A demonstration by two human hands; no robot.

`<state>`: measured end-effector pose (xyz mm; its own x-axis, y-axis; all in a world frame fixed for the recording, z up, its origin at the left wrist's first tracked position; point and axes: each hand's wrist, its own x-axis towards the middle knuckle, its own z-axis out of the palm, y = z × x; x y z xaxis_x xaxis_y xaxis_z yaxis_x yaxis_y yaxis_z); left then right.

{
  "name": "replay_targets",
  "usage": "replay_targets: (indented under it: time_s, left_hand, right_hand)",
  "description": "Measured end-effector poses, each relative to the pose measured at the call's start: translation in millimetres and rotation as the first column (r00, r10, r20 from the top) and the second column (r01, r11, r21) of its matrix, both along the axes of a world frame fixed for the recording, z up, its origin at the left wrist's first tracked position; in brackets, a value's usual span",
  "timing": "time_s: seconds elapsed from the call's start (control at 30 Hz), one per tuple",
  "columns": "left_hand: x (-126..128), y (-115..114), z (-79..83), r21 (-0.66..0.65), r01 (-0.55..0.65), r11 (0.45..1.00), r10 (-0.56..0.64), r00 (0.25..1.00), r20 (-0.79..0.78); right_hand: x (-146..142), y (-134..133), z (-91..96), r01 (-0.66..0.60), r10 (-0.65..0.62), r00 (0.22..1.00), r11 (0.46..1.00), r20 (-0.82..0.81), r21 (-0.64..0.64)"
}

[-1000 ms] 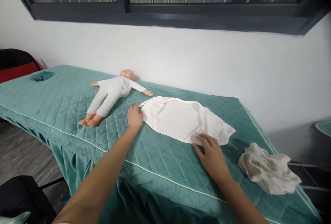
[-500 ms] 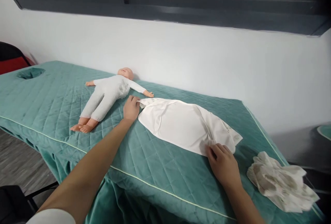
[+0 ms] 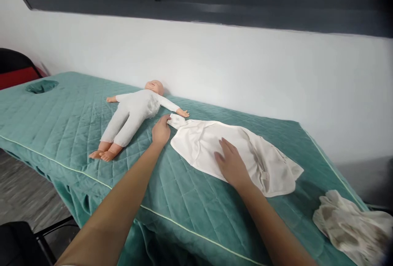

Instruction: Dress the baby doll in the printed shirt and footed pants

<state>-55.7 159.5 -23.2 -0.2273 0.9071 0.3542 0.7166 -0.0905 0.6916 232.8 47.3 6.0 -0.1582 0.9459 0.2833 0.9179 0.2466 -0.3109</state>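
A white cloth [image 3: 264,163] lies spread on a teal quilted massage table [image 3: 61,118]. My left hand [image 3: 161,130] pinches the cloth's far left corner, close to the outstretched arm of a baby doll [image 3: 132,112] in a white suit, which lies on its back by the wall. My right hand [image 3: 231,164] rests flat on the middle of the cloth, fingers stretched out and pointing toward the wall. The cloth's right end is bunched and creased.
A crumpled patterned cloth [image 3: 350,227] lies at the table's near right corner. The table has a face hole [image 3: 41,86] at its far left end. A white wall runs behind, with a dark window frame above. A red and black chair [image 3: 15,71] stands far left.
My right hand left the cloth's right end and moved left onto its middle, now lying flat. My left hand drew the left corner a little toward the doll's arm.
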Motion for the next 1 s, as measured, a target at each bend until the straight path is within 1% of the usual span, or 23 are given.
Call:
replay_targets:
  time_s: [0.07,0.1,0.2,0.3,0.4,0.57,0.67,0.77,0.83,0.9,1.0]
  left_hand:
    - [-2.9,4.2,-2.4,-0.006,0.029,1.000,-0.029,0.998,0.054]
    - [-3.9,6.2,-3.5,-0.009,0.028,1.000,-0.027,0.997,0.076]
    - [-4.5,11.2,-6.6,-0.011,0.012,1.000,-0.010,0.989,0.145]
    - [-3.6,14.5,-9.3,0.006,0.035,0.999,-0.036,0.989,0.140]
    - [-3.2,17.2,-9.6,0.056,0.058,0.997,-0.065,0.990,0.123]
    - [-2.5,25.0,-6.2,0.171,0.029,0.985,-0.042,0.996,0.076]
    - [-1.7,29.1,-6.5,0.189,0.035,0.981,-0.041,0.999,0.030]
    - [-0.7,29.4,-7.3,0.160,0.043,0.986,-0.040,0.999,-0.018]
    - [0.9,26.8,-6.2,0.138,0.030,0.990,-0.022,0.998,-0.058]
    - [3.8,20.8,-3.2,0.144,0.019,0.989,-0.003,0.994,-0.106]
    - [11.7,2.8,2.9,0.177,0.056,0.983,-0.025,0.984,-0.175]
  right_hand:
    - [-18.9,36.4,-2.4,0.005,0.007,0.995,0.992,0.103,-0.125]
    - [-25.7,53.5,-3.5,0.021,0.003,0.989,0.988,0.149,-0.153]
    - [-36.5,94.9,-5.7,0.067,-0.029,0.973,0.985,0.230,-0.161]
    - [-37.6,118.1,-7.5,0.105,-0.057,0.964,0.979,0.261,-0.173]
    - [-36.4,126.1,-10.4,0.125,-0.069,0.956,0.975,0.284,-0.185]
    - [-37.0,125.4,-13.7,0.144,-0.098,0.957,0.977,0.273,-0.156]
    - [-37.9,125.7,-14.0,0.171,-0.122,0.953,0.972,0.276,-0.162]
    - [-37.9,127.8,-13.8,0.180,-0.118,0.948,0.965,0.296,-0.190]
    - [-37.6,129.6,-13.1,0.172,-0.100,0.943,0.963,0.317,-0.208]
    - [-37.6,131.2,-11.5,0.165,-0.082,0.939,0.960,0.335,-0.228]
    - [-38.8,130.1,-7.9,0.164,-0.071,0.937,0.954,0.343,-0.250]
